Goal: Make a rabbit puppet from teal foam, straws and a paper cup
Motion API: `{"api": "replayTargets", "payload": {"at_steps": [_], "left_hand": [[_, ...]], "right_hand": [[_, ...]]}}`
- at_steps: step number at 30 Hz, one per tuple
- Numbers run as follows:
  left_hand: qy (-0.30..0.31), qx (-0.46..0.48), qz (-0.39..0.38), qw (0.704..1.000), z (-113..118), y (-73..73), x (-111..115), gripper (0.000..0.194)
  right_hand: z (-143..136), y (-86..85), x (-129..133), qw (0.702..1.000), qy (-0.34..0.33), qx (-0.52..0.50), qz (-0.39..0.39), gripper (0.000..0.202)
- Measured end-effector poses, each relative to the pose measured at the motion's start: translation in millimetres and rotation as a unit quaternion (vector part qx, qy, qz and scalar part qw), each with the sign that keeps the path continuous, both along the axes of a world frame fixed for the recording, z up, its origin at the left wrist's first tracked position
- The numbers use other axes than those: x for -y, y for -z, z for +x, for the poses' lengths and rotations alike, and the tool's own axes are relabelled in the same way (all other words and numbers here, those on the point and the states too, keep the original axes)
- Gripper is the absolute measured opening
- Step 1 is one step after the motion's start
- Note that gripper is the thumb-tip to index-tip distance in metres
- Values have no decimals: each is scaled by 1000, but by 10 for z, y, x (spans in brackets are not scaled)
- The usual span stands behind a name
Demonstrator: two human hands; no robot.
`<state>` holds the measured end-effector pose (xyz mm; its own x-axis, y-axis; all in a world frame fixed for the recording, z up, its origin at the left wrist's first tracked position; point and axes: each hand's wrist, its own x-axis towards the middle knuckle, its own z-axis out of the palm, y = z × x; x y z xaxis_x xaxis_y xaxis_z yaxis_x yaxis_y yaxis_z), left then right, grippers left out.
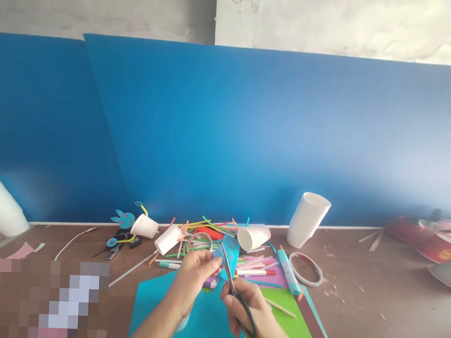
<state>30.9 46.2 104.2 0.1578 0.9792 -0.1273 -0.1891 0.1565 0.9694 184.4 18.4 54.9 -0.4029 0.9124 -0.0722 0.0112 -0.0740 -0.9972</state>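
While my left hand [194, 275] pinches blue paper [218, 252] and my right hand [250, 300] clamps the scissors [234, 290], short snips suit best.

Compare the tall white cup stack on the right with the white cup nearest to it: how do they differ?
The cup stack stands up, its open end on top; the single cup lies on its side. The cup stack is clearly longer than the single cup. Both are white.
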Motion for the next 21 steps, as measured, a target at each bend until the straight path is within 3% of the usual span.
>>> {"api": "replayTargets", "payload": {"at_steps": [11,21], "left_hand": [[25,-39,9,999,-59,-18,-32,35],[39,-55,12,998,-92,80,-91,37]], "right_hand": [[16,7,-24,1000,-14,4,0,44],[3,-22,5,1000,-11,9,-19,45]]}}
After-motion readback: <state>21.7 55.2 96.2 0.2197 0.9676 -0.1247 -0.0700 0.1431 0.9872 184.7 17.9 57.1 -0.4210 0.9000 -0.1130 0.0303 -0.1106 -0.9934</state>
